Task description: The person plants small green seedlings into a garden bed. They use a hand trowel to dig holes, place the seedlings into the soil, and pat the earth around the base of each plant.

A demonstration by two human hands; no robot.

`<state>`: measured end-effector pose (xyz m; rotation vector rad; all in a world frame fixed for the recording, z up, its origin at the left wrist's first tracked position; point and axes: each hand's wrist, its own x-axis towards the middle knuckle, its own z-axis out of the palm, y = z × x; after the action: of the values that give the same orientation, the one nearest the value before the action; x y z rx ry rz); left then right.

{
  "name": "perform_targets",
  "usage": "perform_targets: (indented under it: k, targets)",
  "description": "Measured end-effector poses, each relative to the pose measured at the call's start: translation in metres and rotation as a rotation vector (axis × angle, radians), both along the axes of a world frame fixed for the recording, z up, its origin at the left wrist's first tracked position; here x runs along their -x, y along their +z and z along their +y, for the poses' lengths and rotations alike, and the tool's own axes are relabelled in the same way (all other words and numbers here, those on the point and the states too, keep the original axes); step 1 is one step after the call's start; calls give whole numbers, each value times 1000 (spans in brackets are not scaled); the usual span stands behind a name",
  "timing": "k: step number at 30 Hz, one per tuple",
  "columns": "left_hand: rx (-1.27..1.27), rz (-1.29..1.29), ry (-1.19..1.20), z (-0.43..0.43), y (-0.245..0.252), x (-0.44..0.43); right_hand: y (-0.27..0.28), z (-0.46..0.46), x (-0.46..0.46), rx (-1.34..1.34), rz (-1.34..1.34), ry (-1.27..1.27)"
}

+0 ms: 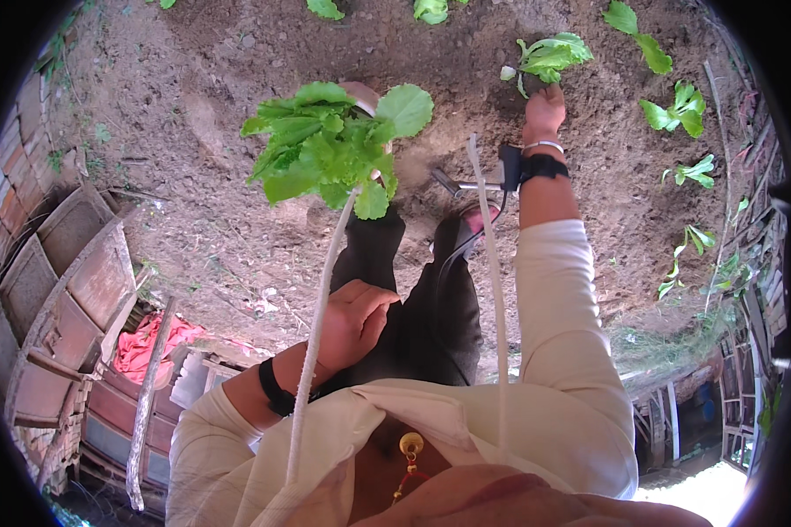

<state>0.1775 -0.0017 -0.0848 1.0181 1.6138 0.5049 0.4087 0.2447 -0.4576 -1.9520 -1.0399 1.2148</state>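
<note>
My right hand (545, 112) reaches down to the soil at the base of a leafy green seedling (554, 56), its fingers bent; whether they grip the stem or soil is unclear. My left hand (362, 323) rests curled over my dark trousers, with nothing visible in it. A large bunch of leafy green seedlings (329, 148) is in front of my legs, partly covering a round pale thing beneath. Beside my right wrist, a hand tool with a metal handle (465, 186) lies near my shoe. Drawstrings of my light hooded top hang across the view.
More seedlings (679, 110) stand in the brown soil (191, 85) along the right and top. A stick fence is at the far right. At left are stacked tiles or troughs (72, 277), a red cloth (151, 342) and a wooden pole (148, 408).
</note>
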Motion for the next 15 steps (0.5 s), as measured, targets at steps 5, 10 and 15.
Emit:
perform_targets:
  k: [5,10,15]
  targets:
    - [14,2,-27,4,0,-2,-15,27,0,309,-461,361]
    - [-19,14,-41,4,-1,-2,-4,28,-5,261,-339,466]
    - [-6,5,-21,1,-1,-1,-17,43,-5,126,-300,555]
